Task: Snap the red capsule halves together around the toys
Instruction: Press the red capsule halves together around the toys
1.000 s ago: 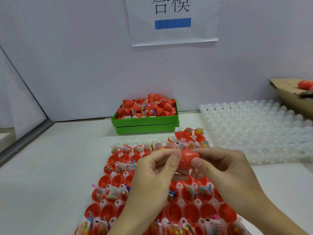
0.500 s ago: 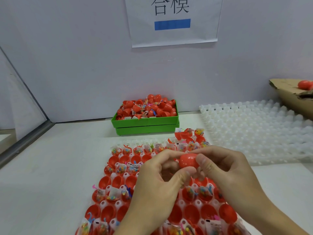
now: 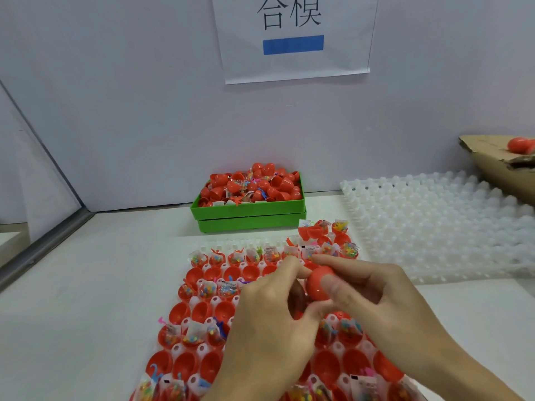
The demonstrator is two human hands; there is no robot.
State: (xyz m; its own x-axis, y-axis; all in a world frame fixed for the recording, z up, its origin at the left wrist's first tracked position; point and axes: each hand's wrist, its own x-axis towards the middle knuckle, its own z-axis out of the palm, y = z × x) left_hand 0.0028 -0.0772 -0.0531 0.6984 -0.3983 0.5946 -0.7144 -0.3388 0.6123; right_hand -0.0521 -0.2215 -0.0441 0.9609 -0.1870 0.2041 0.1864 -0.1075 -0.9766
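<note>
Hands meet over the white tray [image 3: 215, 301] of red halves and toy packets: left hand [image 3: 272, 328] and right hand [image 3: 373, 296] both have their fingers [image 3: 333, 287] pinched around one red capsule [image 3: 318, 286], held just above the tray on the worktop [image 3: 86, 299]. Green bin [image 3: 249, 209] of more halves sits behind.

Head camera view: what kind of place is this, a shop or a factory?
Probably a toy-packing workstation. A white tray holds rows of red halves, a green bin is heaped with more, and a printed sign hangs above. Both hands, left hand and right hand, hold a red capsule.
</note>
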